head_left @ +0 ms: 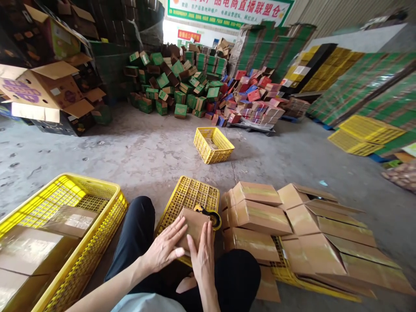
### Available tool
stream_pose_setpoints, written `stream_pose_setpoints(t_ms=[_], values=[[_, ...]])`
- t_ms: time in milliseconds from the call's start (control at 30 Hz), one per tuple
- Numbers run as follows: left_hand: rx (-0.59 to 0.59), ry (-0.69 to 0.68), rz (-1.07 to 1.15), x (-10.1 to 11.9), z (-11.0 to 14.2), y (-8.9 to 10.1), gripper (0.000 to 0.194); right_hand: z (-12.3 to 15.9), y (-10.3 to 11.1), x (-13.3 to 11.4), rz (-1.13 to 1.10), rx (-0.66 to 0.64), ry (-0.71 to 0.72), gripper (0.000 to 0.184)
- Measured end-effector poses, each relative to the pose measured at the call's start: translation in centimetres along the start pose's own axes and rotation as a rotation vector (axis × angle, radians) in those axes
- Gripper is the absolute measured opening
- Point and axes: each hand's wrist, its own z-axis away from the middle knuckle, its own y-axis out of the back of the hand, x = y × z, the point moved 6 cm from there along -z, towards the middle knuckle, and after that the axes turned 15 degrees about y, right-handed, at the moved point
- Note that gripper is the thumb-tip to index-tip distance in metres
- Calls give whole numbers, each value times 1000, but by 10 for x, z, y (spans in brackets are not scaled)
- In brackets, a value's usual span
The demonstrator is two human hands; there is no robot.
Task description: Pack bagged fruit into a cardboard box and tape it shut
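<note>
The carton (194,223) is plain brown. Beneath it, the crate (195,193) is yellow, with a grid of holes. Right of the carton, the tape gun (214,215) is black and yellow; left of the carton, the basket (89,242) is yellow latticework. Well beyond the carton, the boxes (180,110) are green and brown, the banner (227,12) white, edged green, with red characters.

We record a pale blue top (147,302), dark trousers (134,232), a bare left forearm (113,281), bare left hand (166,246) and bare right hand (203,255).
</note>
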Motion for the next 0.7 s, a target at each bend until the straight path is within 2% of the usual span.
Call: stream_pose_setpoints(t_ms=[133,233,333,467,700], values=[[25,-3,-50,5,3,4,71,7,-14,9,-127,-34,-103,93],[69,22,-103,6,-2,3,67,19,-26,32,-236,-44,-308,106],[102,55,-142,11,-7,-2,70,29,-35,47,-344,-44,-428,100],[109,58,-155,17,-12,-6,77,27,-32,41,-357,-26,-386,87],[31,-18,-111,23,-9,-3,76,11,-9,14,-137,-79,-168,72]])
